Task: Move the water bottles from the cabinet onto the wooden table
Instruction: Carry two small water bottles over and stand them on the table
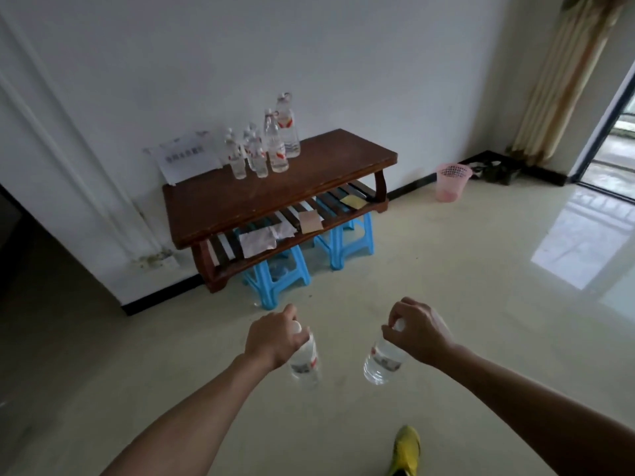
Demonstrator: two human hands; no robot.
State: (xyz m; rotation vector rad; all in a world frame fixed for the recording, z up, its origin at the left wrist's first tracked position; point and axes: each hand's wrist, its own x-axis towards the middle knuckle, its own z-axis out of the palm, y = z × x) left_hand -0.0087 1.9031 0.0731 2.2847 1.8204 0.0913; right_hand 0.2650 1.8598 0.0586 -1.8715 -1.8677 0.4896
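My left hand (275,336) grips the neck of a small clear water bottle (305,362) that hangs below it over the floor. My right hand (417,329) holds a second small water bottle (382,360) by its white cap end. Both are well short of the dark wooden table (309,187), which stands against the white wall. Several water bottles (264,149) stand in a cluster at the table's back left, the two tallest behind. The cabinet is out of view.
A sheet of paper (187,158) leans on the wall at the table's left. Papers lie on the slatted lower shelf (292,228). Two blue plastic stools (285,273) sit under the table. A pink wastebasket (453,182) stands to the right. My yellow shoe (407,450) is on the glossy floor.
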